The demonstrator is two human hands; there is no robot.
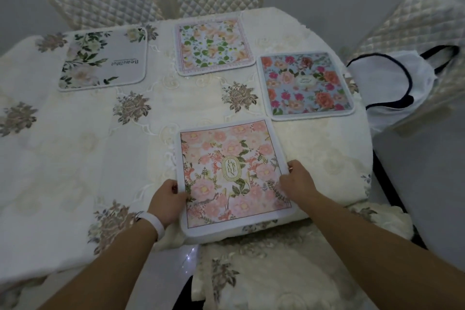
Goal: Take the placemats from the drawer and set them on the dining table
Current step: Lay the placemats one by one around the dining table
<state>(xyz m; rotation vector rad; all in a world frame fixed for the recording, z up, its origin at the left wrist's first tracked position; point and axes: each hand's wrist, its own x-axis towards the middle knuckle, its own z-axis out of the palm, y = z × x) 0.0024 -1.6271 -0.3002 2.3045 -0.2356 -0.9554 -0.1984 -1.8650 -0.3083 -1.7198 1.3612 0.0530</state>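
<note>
Placemat with pink flowers (232,176) lies at the near edge of the bench (75,158). My left hand (167,202) grips its left border, my right hand (298,181) its right; my fingers curl under it, mostly hidden. Farther off lie a white placemat (103,58), a green-leafed placemat (214,44) and a blue placemat (305,84). A white bag (392,78) sits on a chair (415,22) cut off at right.

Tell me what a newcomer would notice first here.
The pink floral placemat at the near edge draws the eye, gripped at its sides by the left hand and right hand. Three more lie beyond it on the cream tablecloth: a white placemat far left, a peach placemat far centre, a blue placemat right.
</note>
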